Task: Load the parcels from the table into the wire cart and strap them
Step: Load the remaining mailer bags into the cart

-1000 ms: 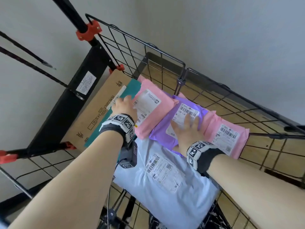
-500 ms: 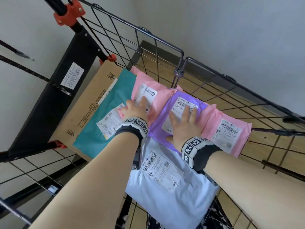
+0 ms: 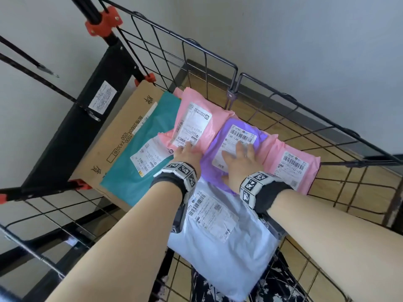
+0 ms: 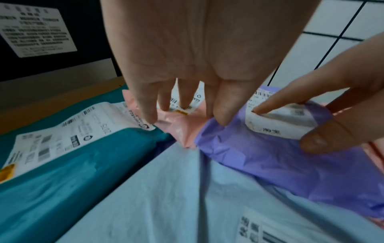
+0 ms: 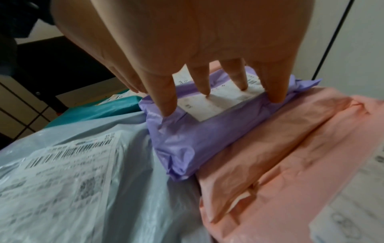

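Observation:
Several parcels lie inside the black wire cart [image 3: 235, 68]. A cardboard box [image 3: 122, 136] is at the left with a teal parcel [image 3: 133, 177] on it. A pink parcel [image 3: 196, 118] lies beside a purple parcel [image 3: 220, 171], with a second pink parcel [image 3: 305, 164] at the right. A pale blue parcel [image 3: 220, 247] is nearest me. My left hand [image 3: 187, 152] presses flat with straight fingers [image 4: 145, 108] on the near end of the pink parcel [image 4: 182, 131]. My right hand [image 3: 238, 161] lies flat, fingers [image 5: 164, 98] spread on the purple parcel [image 5: 187, 144].
The cart's wire walls [image 3: 327, 136] enclose the load at the back and right. A black panel [image 3: 72, 136] with red clamps [image 3: 102, 20] stands at the left. Grey walls rise close behind. Wooden floor [image 3: 359, 177] shows through the mesh.
My left hand slid right, off the teal parcel and onto the near end of the pink one. The right hand stayed on the purple parcel. The view shifted.

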The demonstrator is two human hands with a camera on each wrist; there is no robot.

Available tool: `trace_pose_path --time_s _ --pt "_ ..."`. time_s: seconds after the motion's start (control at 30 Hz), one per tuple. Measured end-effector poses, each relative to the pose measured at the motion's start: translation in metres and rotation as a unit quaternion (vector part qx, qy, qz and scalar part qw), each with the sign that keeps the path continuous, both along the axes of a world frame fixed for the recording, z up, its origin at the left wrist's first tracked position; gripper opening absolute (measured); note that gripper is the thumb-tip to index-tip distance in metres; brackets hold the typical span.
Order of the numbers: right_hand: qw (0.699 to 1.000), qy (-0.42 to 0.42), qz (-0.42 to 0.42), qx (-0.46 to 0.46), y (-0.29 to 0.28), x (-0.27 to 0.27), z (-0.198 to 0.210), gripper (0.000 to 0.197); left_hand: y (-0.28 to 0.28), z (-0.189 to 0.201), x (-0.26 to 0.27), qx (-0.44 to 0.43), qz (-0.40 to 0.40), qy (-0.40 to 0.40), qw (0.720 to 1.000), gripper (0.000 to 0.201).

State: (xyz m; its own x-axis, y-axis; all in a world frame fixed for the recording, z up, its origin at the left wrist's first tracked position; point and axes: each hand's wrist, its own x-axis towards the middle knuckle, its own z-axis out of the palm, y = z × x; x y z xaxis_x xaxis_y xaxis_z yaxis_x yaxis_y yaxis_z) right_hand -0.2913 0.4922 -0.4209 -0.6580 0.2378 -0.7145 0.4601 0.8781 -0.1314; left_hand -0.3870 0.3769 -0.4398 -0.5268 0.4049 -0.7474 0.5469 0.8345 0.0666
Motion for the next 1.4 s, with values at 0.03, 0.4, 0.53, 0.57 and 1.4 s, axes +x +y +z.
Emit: trace_pose_path --time_s 0.03,0.4,0.53,0.57,1.4 --pt "1.000 0.008 -0.005 0.008 0.001 0.001 0.003 0.063 0.000 0.004 0.000 0.000 -0.004 0.000 1.000 0.049" --pt "0.995 0.069 -0.058 0.038 -0.030 0.024 0.078 0.049 -0.041 0.102 0.014 0.029 0.011 0.012 0.999 0.040" --pt "0.992 0.094 -0.064 0.058 -0.043 0.043 0.128 0.046 -0.055 0.154 0.028 0.037 0.005 0.041 0.998 0.040" --pt "0.991 0.104 -0.064 0.061 -0.045 0.048 0.141 0.047 -0.058 0.166 0.033 0.044 0.008 0.053 0.998 0.040" --pt "0.914 0.298 0.269 -0.054 -0.178 0.207 0.316 0.043 -0.210 0.350 0.310 0.105 0.340 0.260 0.898 0.034"
